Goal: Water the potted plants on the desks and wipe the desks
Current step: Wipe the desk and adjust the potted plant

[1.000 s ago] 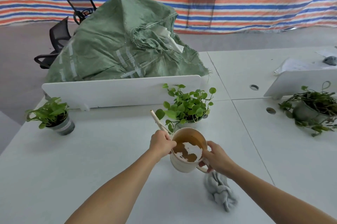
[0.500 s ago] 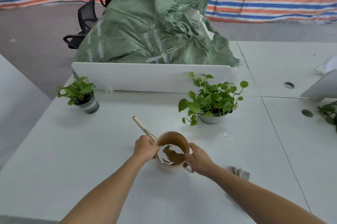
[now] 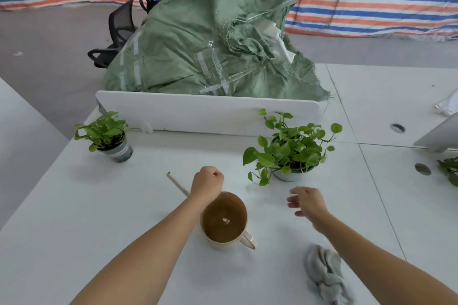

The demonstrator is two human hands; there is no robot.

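A beige watering can [image 3: 224,224] with brownish water and a long thin spout stands on the white desk [image 3: 119,220] in front of me. My left hand [image 3: 207,183] is curled into a fist just above the can's far rim, beside the spout's base; nothing shows in it. My right hand [image 3: 306,202] hovers with spread fingers to the right of the can, off its handle. A leafy potted plant [image 3: 292,151] stands just beyond both hands. A smaller potted plant [image 3: 109,134] sits at the far left. A crumpled grey cloth [image 3: 327,277] lies by my right forearm.
A white divider panel [image 3: 198,111] runs along the desk's back edge, with a big green sack [image 3: 210,44] behind it. Black office chairs [image 3: 121,24] stand beyond. A third plant [image 3: 449,168] shows at the right edge, near a cable hole [image 3: 422,169].
The can now stands on the desk. My right hand has let go of its handle and moved right with fingers spread. My left hand has shifted forward off the spout.
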